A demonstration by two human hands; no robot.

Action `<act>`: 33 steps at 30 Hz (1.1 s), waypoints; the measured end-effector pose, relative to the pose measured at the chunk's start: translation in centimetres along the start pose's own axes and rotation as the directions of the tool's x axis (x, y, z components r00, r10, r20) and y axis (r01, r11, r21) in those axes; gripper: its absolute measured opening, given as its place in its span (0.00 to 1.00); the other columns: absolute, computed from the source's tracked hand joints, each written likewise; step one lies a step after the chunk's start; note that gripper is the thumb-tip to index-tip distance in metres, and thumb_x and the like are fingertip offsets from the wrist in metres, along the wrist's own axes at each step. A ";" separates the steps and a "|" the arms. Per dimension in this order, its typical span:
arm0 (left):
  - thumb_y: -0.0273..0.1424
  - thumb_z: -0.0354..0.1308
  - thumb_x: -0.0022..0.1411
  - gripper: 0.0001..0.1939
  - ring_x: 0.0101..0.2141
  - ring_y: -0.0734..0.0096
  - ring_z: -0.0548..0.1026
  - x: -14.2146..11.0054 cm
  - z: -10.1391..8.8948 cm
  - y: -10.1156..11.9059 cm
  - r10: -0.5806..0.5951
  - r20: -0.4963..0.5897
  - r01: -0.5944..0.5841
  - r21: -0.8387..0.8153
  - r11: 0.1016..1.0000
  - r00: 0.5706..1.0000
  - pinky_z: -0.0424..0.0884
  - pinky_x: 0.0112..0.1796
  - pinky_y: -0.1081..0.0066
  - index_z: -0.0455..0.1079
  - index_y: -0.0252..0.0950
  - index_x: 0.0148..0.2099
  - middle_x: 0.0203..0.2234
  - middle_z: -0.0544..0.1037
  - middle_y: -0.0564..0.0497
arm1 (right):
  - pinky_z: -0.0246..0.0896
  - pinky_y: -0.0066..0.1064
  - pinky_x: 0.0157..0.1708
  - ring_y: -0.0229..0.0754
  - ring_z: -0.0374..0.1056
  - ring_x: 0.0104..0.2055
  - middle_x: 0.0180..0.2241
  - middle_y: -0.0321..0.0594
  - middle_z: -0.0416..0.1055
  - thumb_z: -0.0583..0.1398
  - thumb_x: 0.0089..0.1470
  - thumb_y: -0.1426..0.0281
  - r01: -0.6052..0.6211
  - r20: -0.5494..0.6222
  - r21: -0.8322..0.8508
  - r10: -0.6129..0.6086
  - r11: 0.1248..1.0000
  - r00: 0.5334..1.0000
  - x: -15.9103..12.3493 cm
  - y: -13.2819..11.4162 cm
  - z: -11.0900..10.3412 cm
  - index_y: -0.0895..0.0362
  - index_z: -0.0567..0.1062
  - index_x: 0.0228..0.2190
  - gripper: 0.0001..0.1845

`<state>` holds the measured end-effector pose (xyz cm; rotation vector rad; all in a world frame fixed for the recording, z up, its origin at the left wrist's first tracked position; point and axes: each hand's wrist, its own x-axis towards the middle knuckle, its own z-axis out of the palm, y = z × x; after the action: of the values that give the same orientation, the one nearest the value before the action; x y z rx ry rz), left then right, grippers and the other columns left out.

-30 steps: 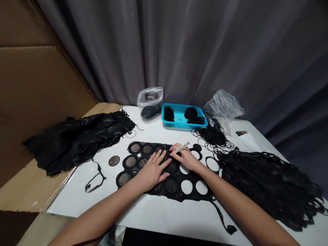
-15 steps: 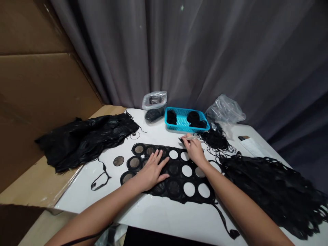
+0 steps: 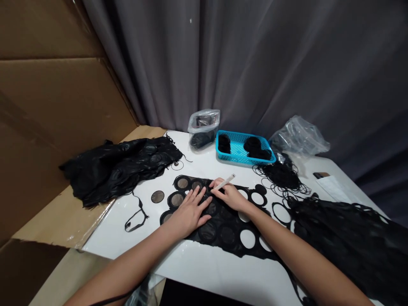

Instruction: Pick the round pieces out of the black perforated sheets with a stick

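White tabletop (image 3: 204, 267) beneath everything: ragged black mesh heap (image 3: 344, 242) at 3 o'clock, matching black mesh heap (image 3: 117, 170) at 10 o'clock, long black sheet of round mesh discs and holes (image 3: 219, 231) at centre, turquoise plastic basket (image 3: 245, 148) at 12 o'clock. Left hand (image 3: 189, 214) flat on the sheet, fingers spread; right hand (image 3: 231, 197) resting on it, narrowly pinching slim white pen (image 3: 225, 182).

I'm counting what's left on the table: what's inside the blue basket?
The blue mesh basket holds a black bundle at its left end and a larger black heap at its right. Bare mesh shows between them; the basket floor beneath them is covered.
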<state>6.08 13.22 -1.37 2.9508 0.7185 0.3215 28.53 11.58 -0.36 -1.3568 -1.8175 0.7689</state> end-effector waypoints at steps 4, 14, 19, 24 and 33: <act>0.41 0.58 0.68 0.30 0.67 0.41 0.51 -0.1 0.2 0.0 -0.004 -0.003 0.004 -0.012 1.000 1.000 0.58 0.61 0.46 0.59 0.38 0.67 0.68 0.56 0.37 | 0.59 0.38 0.48 0.44 0.68 0.44 0.41 0.41 0.70 0.56 0.62 0.67 -0.010 0.014 0.014 0.009 1.000 1.000 0.1 0.0 -0.1 0.55 0.69 0.29 0.09; 0.39 0.59 0.67 0.30 0.68 0.39 0.45 -0.3 0.2 0.3 -0.061 -0.012 0.061 -0.030 0.998 0.998 0.54 0.62 0.44 0.58 0.41 0.68 0.71 0.45 0.38 | 0.62 0.41 0.49 0.48 0.66 0.47 0.43 0.46 0.71 0.52 0.65 0.70 0.127 0.002 -0.238 -0.130 0.963 0.992 -0.7 -0.4 1.7 0.54 0.72 0.37 0.08; 0.40 0.61 0.66 0.30 0.68 0.35 0.45 -0.3 0.4 0.6 -0.115 -0.035 0.114 -0.023 0.993 0.993 0.53 0.62 0.41 0.60 0.46 0.67 0.72 0.38 0.40 | 0.63 0.40 0.45 0.50 0.70 0.41 0.37 0.47 0.75 0.49 0.65 0.67 -0.096 -0.299 -0.233 0.022 0.968 0.954 -0.3 1.3 0.1 0.55 0.73 0.35 0.14; 0.44 0.60 0.66 0.33 0.68 0.38 0.47 -0.5 0.1 -0.2 -0.098 -0.032 0.097 -0.034 0.995 0.995 0.56 0.61 0.43 0.57 0.45 0.68 0.71 0.45 0.38 | 0.62 0.37 0.43 0.51 0.72 0.39 0.37 0.47 0.78 0.51 0.62 0.62 -0.281 -0.520 -0.147 0.168 0.948 0.838 1.2 1.5 -3.4 0.55 0.74 0.32 0.15; 0.43 0.55 0.69 0.30 0.67 0.44 0.53 -3.0 -0.6 -2.9 -0.099 -0.065 0.101 0.026 0.995 0.993 0.60 0.61 0.46 0.58 0.34 0.67 0.67 0.57 0.35 | 0.61 0.35 0.45 0.44 0.69 0.41 0.37 0.41 0.74 0.53 0.64 0.67 0.115 0.006 -0.044 -0.115 0.992 0.993 3.6 -1.8 3.1 0.54 0.72 0.34 0.09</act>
<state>2.05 14.41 -1.72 2.9308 0.8825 0.4023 24.40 14.48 0.09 -1.2668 -1.9071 0.6745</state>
